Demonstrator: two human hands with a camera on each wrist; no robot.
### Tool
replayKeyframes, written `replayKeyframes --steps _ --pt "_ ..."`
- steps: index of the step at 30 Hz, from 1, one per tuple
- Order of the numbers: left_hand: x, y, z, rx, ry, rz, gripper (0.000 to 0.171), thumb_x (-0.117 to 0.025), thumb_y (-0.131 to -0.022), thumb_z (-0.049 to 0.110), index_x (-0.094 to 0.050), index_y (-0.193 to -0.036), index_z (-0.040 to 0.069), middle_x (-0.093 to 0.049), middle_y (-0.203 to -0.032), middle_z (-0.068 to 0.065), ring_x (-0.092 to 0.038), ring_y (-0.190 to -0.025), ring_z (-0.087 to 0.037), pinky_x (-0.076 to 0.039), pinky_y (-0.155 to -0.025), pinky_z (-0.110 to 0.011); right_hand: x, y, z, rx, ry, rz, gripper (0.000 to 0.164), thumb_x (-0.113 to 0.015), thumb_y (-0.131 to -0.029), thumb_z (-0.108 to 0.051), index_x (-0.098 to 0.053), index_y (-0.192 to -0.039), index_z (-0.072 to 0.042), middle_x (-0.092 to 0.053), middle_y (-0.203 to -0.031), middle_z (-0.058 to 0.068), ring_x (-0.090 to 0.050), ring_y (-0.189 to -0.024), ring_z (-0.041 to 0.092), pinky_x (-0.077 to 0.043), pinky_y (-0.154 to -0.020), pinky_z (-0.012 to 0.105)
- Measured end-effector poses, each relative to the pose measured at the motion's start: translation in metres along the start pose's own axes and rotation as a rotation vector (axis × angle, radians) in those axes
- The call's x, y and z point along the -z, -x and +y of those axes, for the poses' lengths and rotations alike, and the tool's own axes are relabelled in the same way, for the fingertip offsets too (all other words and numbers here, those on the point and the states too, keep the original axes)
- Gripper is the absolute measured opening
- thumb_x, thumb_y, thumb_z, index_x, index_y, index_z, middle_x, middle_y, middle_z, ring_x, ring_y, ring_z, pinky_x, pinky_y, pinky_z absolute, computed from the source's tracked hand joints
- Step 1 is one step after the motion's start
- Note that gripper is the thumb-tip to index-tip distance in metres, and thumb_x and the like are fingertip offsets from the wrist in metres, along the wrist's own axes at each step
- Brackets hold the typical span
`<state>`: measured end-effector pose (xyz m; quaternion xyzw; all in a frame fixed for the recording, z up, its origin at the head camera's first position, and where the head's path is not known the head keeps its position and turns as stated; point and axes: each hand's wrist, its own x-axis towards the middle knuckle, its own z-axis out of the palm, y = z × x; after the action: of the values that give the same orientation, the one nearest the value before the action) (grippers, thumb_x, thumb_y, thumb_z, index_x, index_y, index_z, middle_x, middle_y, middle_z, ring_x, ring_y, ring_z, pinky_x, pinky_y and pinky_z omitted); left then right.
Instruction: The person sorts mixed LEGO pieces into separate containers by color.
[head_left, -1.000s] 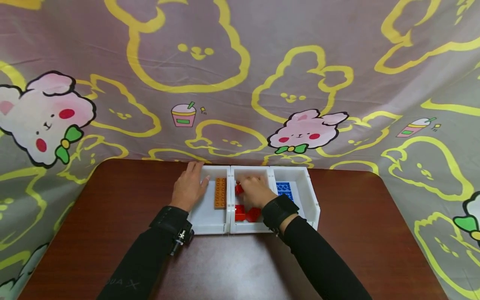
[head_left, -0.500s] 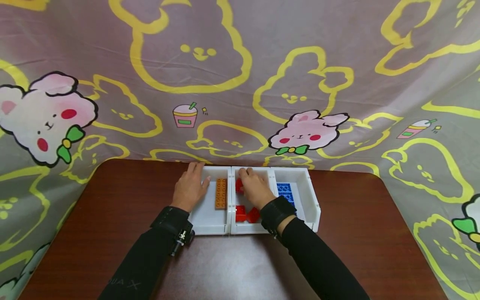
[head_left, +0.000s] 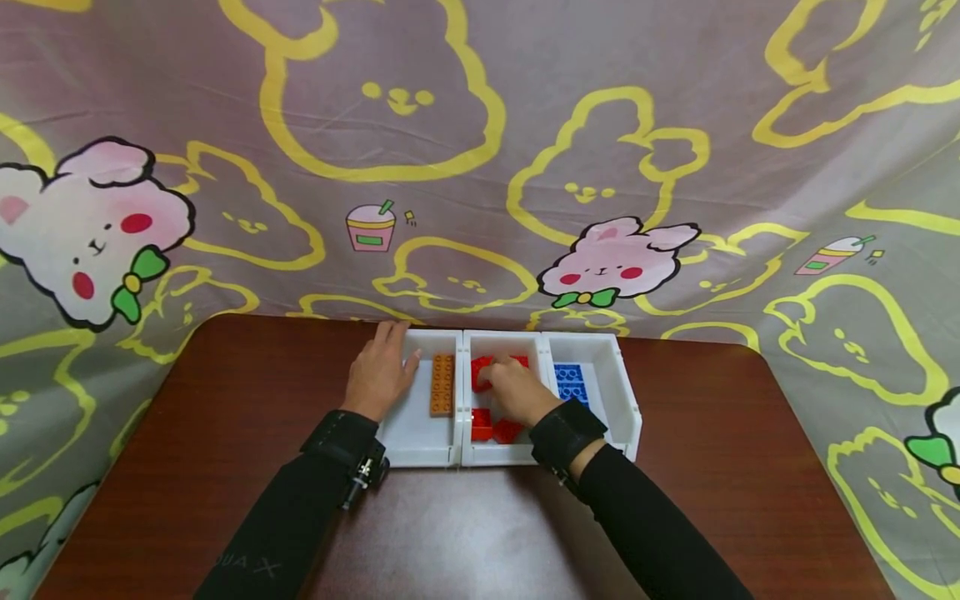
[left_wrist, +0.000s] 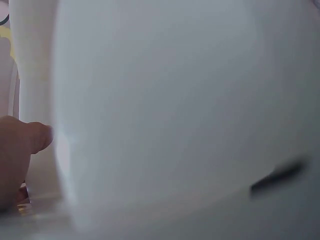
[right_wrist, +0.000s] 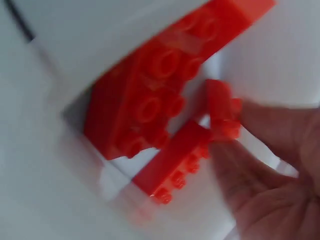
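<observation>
My right hand [head_left: 519,392] reaches into the white middle bin [head_left: 498,455], which holds several red toy bricks [head_left: 481,424]. In the right wrist view its thumb and a finger pinch a small red brick [right_wrist: 219,102]. Beside that lie a longer narrow red brick [right_wrist: 172,159] and a big studded red brick [right_wrist: 150,107] against the wall. My left hand [head_left: 377,379] rests along the left wall of the left bin [head_left: 420,440], fingers extended, thumb over the inside. An orange brick [head_left: 442,385] lies in this bin. White plastic wall [left_wrist: 160,100] fills most of the left wrist view.
To the right, a third white bin [head_left: 612,392] adjoins the middle one and holds blue bricks [head_left: 570,382]. All stand near the back of a brown table [head_left: 712,450]. A patterned curtain [head_left: 450,200] hangs right behind.
My right hand has drawn back slightly from the back left of the middle bin, and more red bricks show around its fingers. The left hand stays in place.
</observation>
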<state>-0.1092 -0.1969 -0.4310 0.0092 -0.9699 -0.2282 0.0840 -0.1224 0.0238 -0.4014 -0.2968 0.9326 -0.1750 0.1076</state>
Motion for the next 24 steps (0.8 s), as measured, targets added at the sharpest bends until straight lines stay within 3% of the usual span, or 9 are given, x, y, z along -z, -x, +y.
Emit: replayKeyframes --steps 4,7,13,20,24 --pt "0.001 0.000 0.000 0.002 -0.002 -0.001 0.055 -0.067 -0.099 0.025 -0.046 -0.146 0.004 -0.047 -0.140 -0.019 -0.061 -0.113 -0.042 -0.052 -0.088 -0.057 0.001 0.007 -0.004 -0.066 -0.012 -0.139 0.032 -0.066 -0.093 0.000 -0.071 -0.125 -0.003 -0.063 -0.119 0.018 -0.057 -0.108 0.030 -0.052 -0.098 0.042" --pt "0.001 0.000 0.000 0.014 -0.004 -0.009 0.056 -0.067 -0.099 0.025 -0.045 -0.146 0.003 -0.046 -0.141 -0.019 -0.060 -0.114 -0.042 -0.052 -0.089 -0.057 -0.001 0.009 -0.006 -0.122 -0.013 -0.189 0.041 -0.064 -0.095 -0.001 -0.064 -0.135 -0.005 -0.059 -0.134 0.019 -0.053 -0.121 0.034 -0.043 -0.109 0.046" --pt "0.001 -0.001 0.001 0.016 -0.007 -0.010 0.055 -0.066 -0.099 0.025 -0.045 -0.146 0.003 -0.046 -0.142 -0.019 -0.060 -0.114 -0.042 -0.052 -0.088 -0.058 -0.004 0.010 -0.012 -0.164 -0.034 -0.096 0.035 -0.065 -0.094 -0.003 -0.067 -0.129 -0.008 -0.055 -0.119 0.017 -0.050 -0.108 0.031 -0.046 -0.100 0.045" --pt "0.002 -0.001 0.001 0.010 -0.002 0.000 0.055 -0.066 -0.099 0.024 -0.046 -0.146 0.003 -0.046 -0.142 -0.019 -0.061 -0.112 -0.043 -0.053 -0.086 -0.058 -0.007 0.005 -0.013 -0.240 -0.212 -0.073 0.059 -0.058 -0.092 0.004 -0.048 -0.149 -0.006 -0.055 -0.141 0.020 -0.050 -0.130 0.036 -0.040 -0.111 0.050" --pt "0.001 -0.001 0.000 0.002 -0.003 -0.007 0.056 -0.066 -0.099 0.024 -0.045 -0.146 0.003 -0.046 -0.142 -0.019 -0.061 -0.111 -0.042 -0.053 -0.086 -0.057 -0.011 0.001 -0.010 -0.306 -0.353 -0.031 0.052 -0.059 -0.093 0.003 -0.053 -0.144 -0.003 -0.060 -0.134 0.020 -0.057 -0.115 0.034 -0.046 -0.104 0.046"
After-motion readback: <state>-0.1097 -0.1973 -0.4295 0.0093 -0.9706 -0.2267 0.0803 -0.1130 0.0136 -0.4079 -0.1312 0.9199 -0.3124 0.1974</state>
